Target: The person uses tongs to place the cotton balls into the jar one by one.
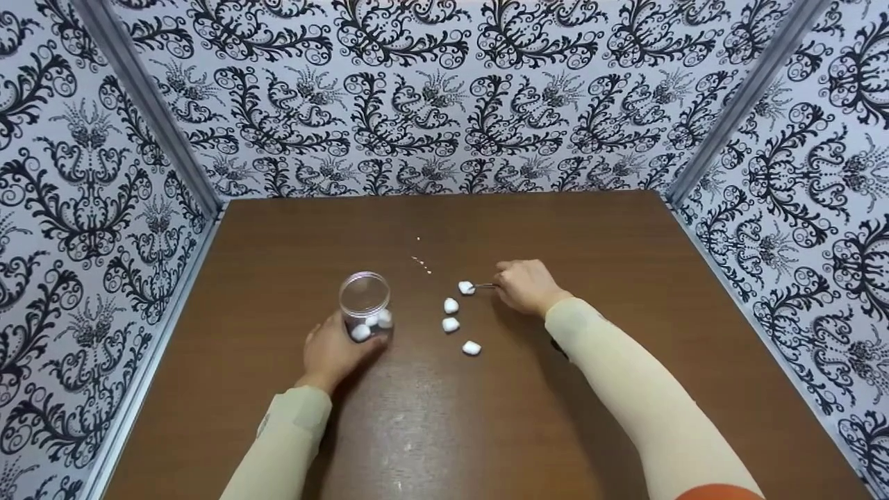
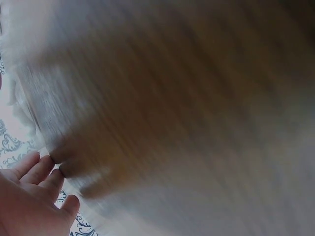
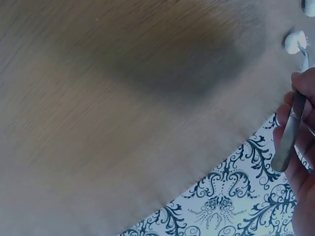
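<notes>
My left hand [image 1: 335, 353] is wrapped around the lower part of a clear jar [image 1: 364, 295] on the left of the table. Several white cotton balls [image 1: 361, 332] lie at the bottom of the jar, seen through its wall. In my right hand [image 1: 524, 286] I pinch metal tweezers [image 3: 292, 125]. Their thin tips are at a white cotton ball [image 1: 466, 287] on the table, and in the right wrist view the tips overlap that ball. The left wrist view shows the fingers [image 2: 42, 172] at its lower left.
More cotton balls lie in a loose line between the hands: one ball [image 1: 451, 305], another ball [image 1: 451, 324] and the nearest ball [image 1: 471, 348]. Small white bits [image 1: 421, 263] are scattered farther back on the brown table [image 1: 555, 229]. Patterned walls [image 1: 444, 97] enclose three sides.
</notes>
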Motion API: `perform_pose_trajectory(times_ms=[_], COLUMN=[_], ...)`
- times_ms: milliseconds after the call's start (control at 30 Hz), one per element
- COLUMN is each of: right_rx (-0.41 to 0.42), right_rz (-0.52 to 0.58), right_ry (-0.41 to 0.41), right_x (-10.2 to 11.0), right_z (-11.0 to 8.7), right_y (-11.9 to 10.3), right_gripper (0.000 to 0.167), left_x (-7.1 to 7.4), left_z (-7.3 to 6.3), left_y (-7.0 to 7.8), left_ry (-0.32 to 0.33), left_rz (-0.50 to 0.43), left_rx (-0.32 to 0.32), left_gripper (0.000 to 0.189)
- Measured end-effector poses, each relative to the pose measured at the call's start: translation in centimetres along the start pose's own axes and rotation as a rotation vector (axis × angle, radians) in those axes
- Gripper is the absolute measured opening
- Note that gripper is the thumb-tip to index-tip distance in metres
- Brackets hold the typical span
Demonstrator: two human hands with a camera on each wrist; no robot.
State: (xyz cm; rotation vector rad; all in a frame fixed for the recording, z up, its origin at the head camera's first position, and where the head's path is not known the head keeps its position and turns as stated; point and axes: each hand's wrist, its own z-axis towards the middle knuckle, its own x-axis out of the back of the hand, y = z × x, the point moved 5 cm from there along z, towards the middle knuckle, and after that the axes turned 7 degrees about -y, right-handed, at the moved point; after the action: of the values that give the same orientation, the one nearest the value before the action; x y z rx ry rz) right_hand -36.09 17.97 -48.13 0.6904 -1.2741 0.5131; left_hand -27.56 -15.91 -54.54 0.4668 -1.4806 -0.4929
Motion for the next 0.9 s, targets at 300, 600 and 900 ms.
perform_pose_trajectory(times_ms=[300,600,900], right_rx=[0.018,0.049,0.104], right_rz=[0.005,0.033,0.024], right_ry=[0.078,0.179,0.245], right_x=[1.5,4.4,7.7], right_z=[-1.2,-2.0,0.3], right_y=[0.6,0.5,-1.5], right_gripper=[0.006,0.005,0.005], left_x=[-0.2,-0.2,-0.2], left_z=[-0.1,0.1,0.1], left_y=[-0.4,-0.3,-0.3], left_ry=[0.001,-0.009,-0.002], left_rz=[0.001,-0.005,-0.021], left_rx=[0.002,-0.001,-0.013], left_gripper=[0.084,0.084,0.086])
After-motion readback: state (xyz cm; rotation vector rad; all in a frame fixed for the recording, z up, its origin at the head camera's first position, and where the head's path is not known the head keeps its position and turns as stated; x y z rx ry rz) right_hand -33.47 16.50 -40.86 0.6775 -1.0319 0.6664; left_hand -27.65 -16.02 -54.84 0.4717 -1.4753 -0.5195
